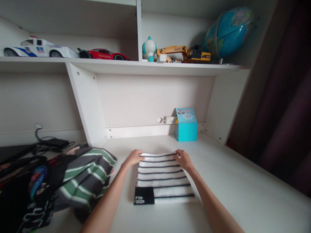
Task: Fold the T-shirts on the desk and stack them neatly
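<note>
A folded white shirt with thin black stripes [165, 179] lies on the white desk. Its near left corner carries a black patch [144, 195] with white lettering, upside down from here. My left hand [134, 157] pinches the shirt's far left corner between thumb and fingers. At the far right corner, my right hand [182, 158] grips the same edge in a similar pinch. Between the hands, that far edge is slightly lifted and sags a little in the middle. The near edge rests on the desktop.
A heap of clothes [88, 176], green-grey striped and black, lies to the left. Behind the shirt stand a turquoise desk calendar [187, 131] and a power strip [170, 120]. Overhead, a shelf [155, 67] holds toy cars, a toy excavator [186, 53] and a globe [228, 32].
</note>
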`<state>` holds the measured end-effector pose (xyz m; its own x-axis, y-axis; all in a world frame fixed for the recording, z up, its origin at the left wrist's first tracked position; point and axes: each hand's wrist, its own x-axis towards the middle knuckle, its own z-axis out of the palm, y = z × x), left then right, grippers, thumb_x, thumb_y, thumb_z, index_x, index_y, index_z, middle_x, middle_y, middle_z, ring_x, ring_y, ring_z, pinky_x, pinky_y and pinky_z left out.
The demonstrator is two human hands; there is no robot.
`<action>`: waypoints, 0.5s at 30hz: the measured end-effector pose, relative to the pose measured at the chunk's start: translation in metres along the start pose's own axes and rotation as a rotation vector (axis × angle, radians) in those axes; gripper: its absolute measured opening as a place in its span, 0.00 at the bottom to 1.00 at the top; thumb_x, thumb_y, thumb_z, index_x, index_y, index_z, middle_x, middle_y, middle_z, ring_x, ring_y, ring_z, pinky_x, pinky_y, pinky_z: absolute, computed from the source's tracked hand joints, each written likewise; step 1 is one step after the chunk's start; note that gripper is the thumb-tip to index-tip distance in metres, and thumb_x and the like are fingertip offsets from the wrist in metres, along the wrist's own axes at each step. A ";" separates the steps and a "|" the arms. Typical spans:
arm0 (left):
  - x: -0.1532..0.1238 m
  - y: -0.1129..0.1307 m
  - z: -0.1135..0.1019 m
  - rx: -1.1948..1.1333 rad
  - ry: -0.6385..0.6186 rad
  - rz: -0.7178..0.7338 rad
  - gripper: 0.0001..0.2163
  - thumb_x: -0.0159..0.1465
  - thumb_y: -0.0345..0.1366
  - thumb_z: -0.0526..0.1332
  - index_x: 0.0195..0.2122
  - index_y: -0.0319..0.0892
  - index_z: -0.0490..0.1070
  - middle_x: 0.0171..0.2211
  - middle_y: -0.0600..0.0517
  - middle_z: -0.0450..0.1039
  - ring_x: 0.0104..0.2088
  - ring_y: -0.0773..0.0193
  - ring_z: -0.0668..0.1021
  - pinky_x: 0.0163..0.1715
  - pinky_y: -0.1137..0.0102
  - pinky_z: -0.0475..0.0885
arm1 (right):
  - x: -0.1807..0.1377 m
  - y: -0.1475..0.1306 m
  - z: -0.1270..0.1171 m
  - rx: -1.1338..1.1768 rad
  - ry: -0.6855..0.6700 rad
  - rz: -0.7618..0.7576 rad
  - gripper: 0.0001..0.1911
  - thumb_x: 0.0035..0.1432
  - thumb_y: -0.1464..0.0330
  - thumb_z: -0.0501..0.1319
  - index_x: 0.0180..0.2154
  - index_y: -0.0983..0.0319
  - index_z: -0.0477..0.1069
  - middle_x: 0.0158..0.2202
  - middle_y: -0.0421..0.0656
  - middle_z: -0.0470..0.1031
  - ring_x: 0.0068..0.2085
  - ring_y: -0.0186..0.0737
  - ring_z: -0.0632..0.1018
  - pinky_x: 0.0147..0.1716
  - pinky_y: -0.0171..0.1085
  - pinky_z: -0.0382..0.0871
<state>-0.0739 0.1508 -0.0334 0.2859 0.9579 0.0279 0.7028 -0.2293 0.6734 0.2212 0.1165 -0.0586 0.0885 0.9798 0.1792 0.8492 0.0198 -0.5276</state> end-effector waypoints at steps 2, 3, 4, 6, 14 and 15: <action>0.004 -0.006 0.004 0.064 0.028 -0.012 0.09 0.44 0.38 0.62 0.26 0.40 0.71 0.23 0.56 0.69 0.31 0.62 0.72 0.30 0.73 0.64 | -0.002 0.001 0.008 -0.044 0.042 0.016 0.14 0.59 0.63 0.57 0.44 0.64 0.67 0.45 0.44 0.70 0.45 0.40 0.72 0.45 0.46 0.66; 0.005 -0.008 0.006 0.089 0.040 -0.017 0.10 0.44 0.37 0.62 0.29 0.40 0.71 0.25 0.55 0.70 0.32 0.61 0.72 0.31 0.73 0.64 | -0.004 0.002 0.011 -0.060 0.059 0.024 0.14 0.58 0.62 0.58 0.43 0.64 0.68 0.45 0.44 0.70 0.45 0.40 0.72 0.46 0.46 0.65; 0.006 -0.010 0.008 0.110 0.048 -0.022 0.12 0.44 0.37 0.62 0.31 0.40 0.72 0.27 0.55 0.71 0.33 0.61 0.73 0.32 0.73 0.64 | -0.005 0.002 0.015 -0.069 0.074 0.032 0.13 0.58 0.62 0.58 0.42 0.64 0.68 0.44 0.44 0.70 0.45 0.40 0.72 0.46 0.46 0.65; 0.006 -0.012 0.009 0.143 0.048 -0.025 0.13 0.44 0.37 0.62 0.32 0.40 0.72 0.27 0.54 0.72 0.32 0.60 0.74 0.32 0.72 0.65 | -0.008 0.003 0.019 -0.064 0.106 0.037 0.12 0.58 0.62 0.58 0.39 0.64 0.69 0.41 0.43 0.71 0.42 0.38 0.72 0.44 0.45 0.66; -0.016 0.047 -0.023 0.047 0.185 0.211 0.12 0.51 0.33 0.59 0.37 0.41 0.71 0.38 0.51 0.73 0.38 0.62 0.74 0.39 0.72 0.67 | -0.026 -0.024 -0.044 0.173 0.389 -0.132 0.10 0.55 0.63 0.56 0.36 0.63 0.64 0.29 0.40 0.71 0.29 0.34 0.71 0.30 0.33 0.65; -0.022 0.059 -0.032 -0.026 0.247 0.295 0.11 0.53 0.34 0.57 0.38 0.42 0.70 0.40 0.50 0.72 0.39 0.62 0.74 0.40 0.72 0.67 | -0.033 -0.033 -0.061 0.198 0.474 -0.154 0.11 0.56 0.62 0.55 0.38 0.62 0.63 0.32 0.41 0.71 0.31 0.34 0.71 0.32 0.33 0.65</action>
<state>-0.0591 0.1215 0.0294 0.3053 0.8650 0.3982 0.5961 -0.4997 0.6285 0.2219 0.0715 0.0040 0.2349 0.7663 0.5980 0.7604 0.2383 -0.6041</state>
